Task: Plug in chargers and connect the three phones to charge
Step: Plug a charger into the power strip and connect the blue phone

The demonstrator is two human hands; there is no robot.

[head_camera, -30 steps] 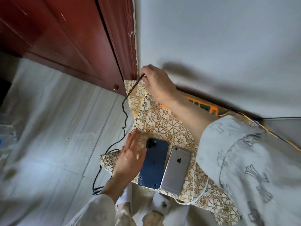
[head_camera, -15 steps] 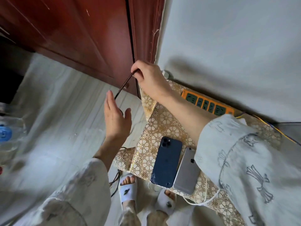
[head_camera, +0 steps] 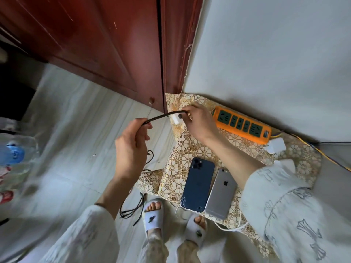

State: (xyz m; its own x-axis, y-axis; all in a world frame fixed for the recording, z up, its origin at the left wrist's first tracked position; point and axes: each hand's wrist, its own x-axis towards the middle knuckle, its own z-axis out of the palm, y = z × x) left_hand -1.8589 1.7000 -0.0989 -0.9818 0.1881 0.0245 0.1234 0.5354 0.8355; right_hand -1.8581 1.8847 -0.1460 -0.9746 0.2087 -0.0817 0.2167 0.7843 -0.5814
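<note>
A dark braided cable stretches between my two hands. My right hand pinches its end next to a small white charger block. My left hand grips the cable farther along, and the rest trails to the floor. An orange power strip with green sockets lies by the wall on a gold-patterned cloth. A dark blue phone and a silver phone lie face down side by side on the cloth. A second white charger sits at the strip's right end. I see no third phone.
A red wooden door and its frame stand behind the cloth, beside a grey wall. My feet in white slippers are at the cloth's near edge. A white cable loops there. Plastic bottles lie at the far left.
My left hand left the blue phone, rose and took hold of the braided cable. My right hand came down with the cable end toward the white charger block. The view shifted.
</note>
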